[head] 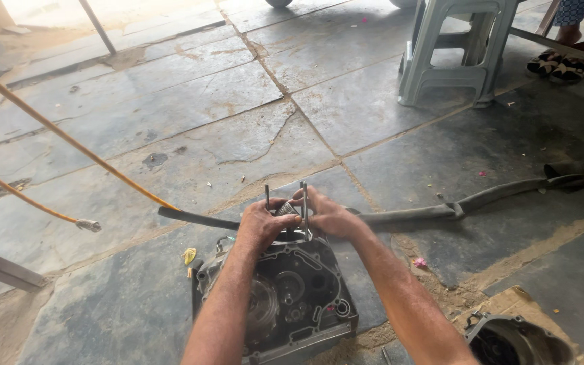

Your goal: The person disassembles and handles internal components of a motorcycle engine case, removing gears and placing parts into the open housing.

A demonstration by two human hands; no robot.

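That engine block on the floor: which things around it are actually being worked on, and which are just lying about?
In use:
engine case
studs
left hand
right hand

Lying about:
black rubber tube
yellow hose
plastic stool
round metal cover

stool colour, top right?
Pale grey-green plastic stool, seen in the head view; both hands are on the engine case far below it.

No packages, no labels, no signs, no screens in view
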